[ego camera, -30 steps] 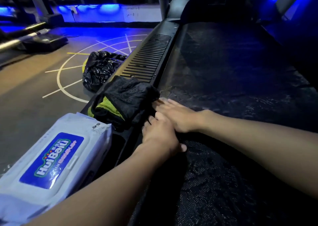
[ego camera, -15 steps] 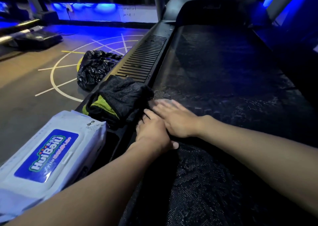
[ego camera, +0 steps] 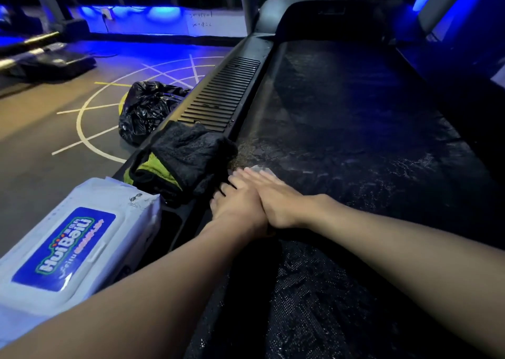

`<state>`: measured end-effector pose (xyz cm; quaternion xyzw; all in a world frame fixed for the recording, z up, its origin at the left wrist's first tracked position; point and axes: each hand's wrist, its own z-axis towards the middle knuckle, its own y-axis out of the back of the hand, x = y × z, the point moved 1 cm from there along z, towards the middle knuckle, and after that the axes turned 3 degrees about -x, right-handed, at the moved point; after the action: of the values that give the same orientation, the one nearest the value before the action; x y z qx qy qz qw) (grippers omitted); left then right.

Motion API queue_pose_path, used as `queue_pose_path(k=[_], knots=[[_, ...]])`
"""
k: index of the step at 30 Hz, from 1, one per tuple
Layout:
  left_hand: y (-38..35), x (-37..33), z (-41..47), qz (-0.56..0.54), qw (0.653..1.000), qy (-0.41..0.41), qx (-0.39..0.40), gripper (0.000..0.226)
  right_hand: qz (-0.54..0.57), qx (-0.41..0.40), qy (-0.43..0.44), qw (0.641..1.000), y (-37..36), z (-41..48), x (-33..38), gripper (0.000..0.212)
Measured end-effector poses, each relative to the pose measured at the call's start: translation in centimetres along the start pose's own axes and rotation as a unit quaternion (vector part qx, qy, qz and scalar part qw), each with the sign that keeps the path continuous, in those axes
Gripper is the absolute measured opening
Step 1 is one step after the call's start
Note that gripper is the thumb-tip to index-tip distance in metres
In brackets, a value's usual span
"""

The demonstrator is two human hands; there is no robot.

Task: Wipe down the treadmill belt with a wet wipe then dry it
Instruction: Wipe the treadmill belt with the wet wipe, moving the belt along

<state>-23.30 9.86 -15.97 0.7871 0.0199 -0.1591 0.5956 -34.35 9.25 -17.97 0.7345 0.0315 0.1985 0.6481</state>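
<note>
The treadmill belt runs lengthwise away from the camera, its long axis pointing to the black motor hood at the far end. Its dark, textured surface has wet patches that glint under blue light. Both hands lie flat on the belt's left edge, side by side and touching. The right hand has its fingers straight and together, pressing down a wet wipe of which only a pale corner shows past the fingertips, so I cannot tell which way it lies. The left hand is flat too, fingers straight, holding nothing. On the ribbed side rail, just beside the hands, sits a crumpled dark cloth with a green fold, and nearer lies a white-and-blue pack of wipes. A black bin bag rests on the grey gym floor – marked with white and yellow lines.
</note>
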Motion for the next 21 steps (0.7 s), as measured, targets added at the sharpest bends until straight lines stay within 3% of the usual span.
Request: queue_pose_path(k=[4,8,12,16,19,21], knots=[[0.2,0.1,-0.3,0.007,1.000,-0.007,0.005,0.131,-0.028,0.004,-0.034,0.999,0.3,0.0,-0.1,0.063],[0.5,-0.1,-0.3,0.015,1.000,-0.002,0.011,0.122,-0.026,0.032,0.024,0.999,0.0,-1.4,-0.8,0.064],[0.6,-0.2,-0.6,0.036,0.999,0.006,0.025,0.125,-0.037,0.016,-0.053,0.998,0.8,-1.1,-2.4,0.060],[0.5,-0.3,-0.1,0.046,0.998,0.012,0.031,0.117,-0.022,0.049,0.036,0.998,0.0,-3.2,-1.5,0.059],[0.6,-0.7,-0.2,0.075,0.996,0.011,0.052,0.120,-0.042,0.023,-0.062,0.997,1.1,-2.7,-3.8,0.058],[0.5,-0.7,-0.1,0.084,0.995,0.011,0.053,0.112,-0.047,0.030,-0.043,0.997,0.6,-3.1,-2.7,0.060]])
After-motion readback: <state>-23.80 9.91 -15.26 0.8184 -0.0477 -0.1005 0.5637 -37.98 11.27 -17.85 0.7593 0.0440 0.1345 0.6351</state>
